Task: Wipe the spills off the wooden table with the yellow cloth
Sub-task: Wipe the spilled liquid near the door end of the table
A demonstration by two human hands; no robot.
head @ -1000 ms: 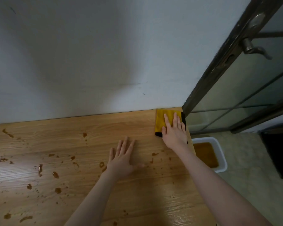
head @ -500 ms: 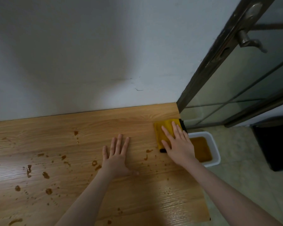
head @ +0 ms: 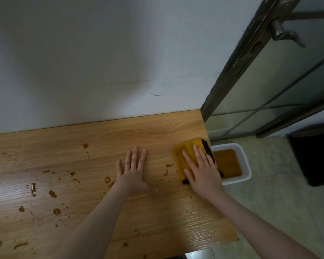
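With the right hand (head: 202, 172) pressed flat, fingers spread, on the cloth (head: 185, 156) at the table (head: 138, 128) edge above the tub (head: 245, 165), and the left hand (head: 134, 172) open beside it, sweep firmly leftward over the spills (head: 52, 193).

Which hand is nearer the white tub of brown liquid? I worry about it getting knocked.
Right. The right hand presses the yellow cloth at the table edge beside the white tub; the left hand lies flat farther left.
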